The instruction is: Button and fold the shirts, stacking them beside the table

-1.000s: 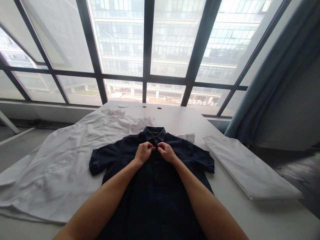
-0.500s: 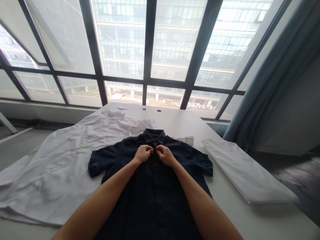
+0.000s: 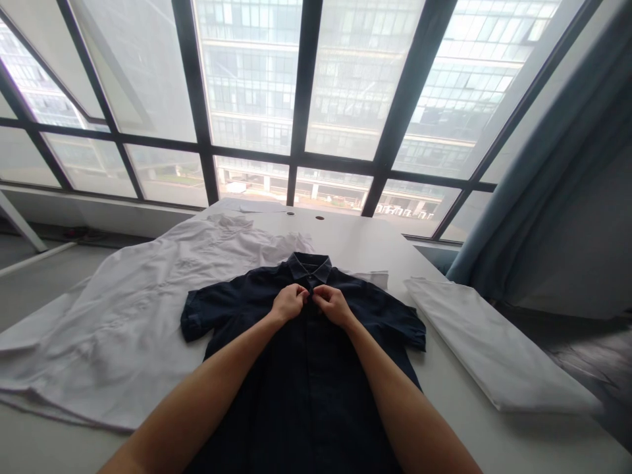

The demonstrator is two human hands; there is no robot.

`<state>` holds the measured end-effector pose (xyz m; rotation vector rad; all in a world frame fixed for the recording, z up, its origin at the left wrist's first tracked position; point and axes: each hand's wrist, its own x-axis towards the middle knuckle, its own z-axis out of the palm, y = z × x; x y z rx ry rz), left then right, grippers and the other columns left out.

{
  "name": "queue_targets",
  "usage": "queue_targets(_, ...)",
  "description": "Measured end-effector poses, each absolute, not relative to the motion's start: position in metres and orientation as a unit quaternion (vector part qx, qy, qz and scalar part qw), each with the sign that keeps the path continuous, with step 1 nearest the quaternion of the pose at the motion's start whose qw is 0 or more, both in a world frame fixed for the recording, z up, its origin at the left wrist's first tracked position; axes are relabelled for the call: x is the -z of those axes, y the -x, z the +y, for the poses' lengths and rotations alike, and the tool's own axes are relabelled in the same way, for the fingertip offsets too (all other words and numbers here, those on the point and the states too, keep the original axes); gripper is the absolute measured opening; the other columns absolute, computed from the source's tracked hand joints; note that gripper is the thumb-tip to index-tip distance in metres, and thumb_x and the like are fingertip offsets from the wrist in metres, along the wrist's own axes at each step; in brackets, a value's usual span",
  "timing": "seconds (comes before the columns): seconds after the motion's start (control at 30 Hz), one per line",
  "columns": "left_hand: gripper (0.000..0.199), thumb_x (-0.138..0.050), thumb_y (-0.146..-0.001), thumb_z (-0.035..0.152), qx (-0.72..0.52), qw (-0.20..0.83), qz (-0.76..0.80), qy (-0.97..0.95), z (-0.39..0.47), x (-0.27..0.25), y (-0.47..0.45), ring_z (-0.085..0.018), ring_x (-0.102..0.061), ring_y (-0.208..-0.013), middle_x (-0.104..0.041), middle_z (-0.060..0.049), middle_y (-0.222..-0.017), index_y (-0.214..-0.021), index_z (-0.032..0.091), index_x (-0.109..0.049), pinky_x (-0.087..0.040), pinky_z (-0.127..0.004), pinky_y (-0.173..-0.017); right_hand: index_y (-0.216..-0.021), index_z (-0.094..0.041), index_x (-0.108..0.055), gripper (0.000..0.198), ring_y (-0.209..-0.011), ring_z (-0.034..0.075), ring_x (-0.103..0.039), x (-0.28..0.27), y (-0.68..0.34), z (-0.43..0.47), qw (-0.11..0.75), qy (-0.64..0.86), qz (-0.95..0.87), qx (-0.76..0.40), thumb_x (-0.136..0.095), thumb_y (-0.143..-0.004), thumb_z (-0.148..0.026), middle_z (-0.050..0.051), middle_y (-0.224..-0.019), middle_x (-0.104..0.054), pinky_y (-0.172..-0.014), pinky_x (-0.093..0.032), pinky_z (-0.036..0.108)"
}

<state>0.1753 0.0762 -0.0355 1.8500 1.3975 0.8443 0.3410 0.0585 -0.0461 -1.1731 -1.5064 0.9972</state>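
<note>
A dark navy short-sleeved shirt lies front side up on the white table, its collar pointing away from me. My left hand pinches the front placket just below the collar. Close beside it, my right hand pinches the placket's other side, fingertips almost meeting the left ones. The fingers hide the small spot between them, so a button there cannot be made out. Both short sleeves spread out to the sides.
Rumpled white cloth covers the table's left side. A folded white cloth lies at the right edge of the table. Large windows stand behind, and a grey-blue curtain hangs at the right.
The view has shifted and tilted slightly, so the scene sits a little further right. Both hands stay at the placket with only tiny finger movement.
</note>
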Motion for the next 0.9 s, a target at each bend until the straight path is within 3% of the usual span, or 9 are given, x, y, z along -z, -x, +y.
queue_targets(0.17,0.018,-0.055,-0.091,0.026,-0.321,0.335,0.546,-0.698,0.0759,0.0351,-0.1768,-0.017,-0.066,-0.076,-0.074,-0.005,-0.082,-0.089,0.017,-0.070,-0.046,-0.024,-0.070,-0.082,-0.017,-0.067,0.027,-0.043,0.010,-0.051,0.0425,-0.3423,0.0586,0.483,0.480,-0.586,-0.439,-0.069,-0.066,-0.039,-0.001,-0.063,-0.064,-0.043,-0.041,0.023)
queue_targets(0.5,0.021,-0.055,-0.091,0.028,-0.300,0.326,0.546,-0.711,0.0789,0.0356,-0.1762,-0.017,-0.064,-0.072,-0.073,-0.005,-0.080,-0.085,0.016,-0.072,-0.044,-0.024,-0.067,-0.081,-0.017,-0.066,0.021,-0.047,0.012,-0.057,0.0440,-0.3426,0.0611,0.460,0.499,-0.598,-0.426,-0.061,-0.068,-0.032,0.002,-0.070,-0.069,-0.042,-0.040,0.022)
queue_targets(0.9,0.023,-0.053,-0.090,0.023,-0.299,0.320,0.531,-0.725,0.0776,0.0335,-0.1763,-0.015,-0.061,-0.068,-0.069,-0.004,-0.072,-0.081,0.015,-0.073,-0.041,-0.023,-0.063,-0.076,-0.018,-0.060,0.022,-0.048,0.012,-0.058,0.0466,-0.3393,0.0614,0.441,0.508,-0.640,-0.373,-0.065,-0.071,-0.038,0.000,-0.066,-0.064,-0.043,-0.043,0.022)
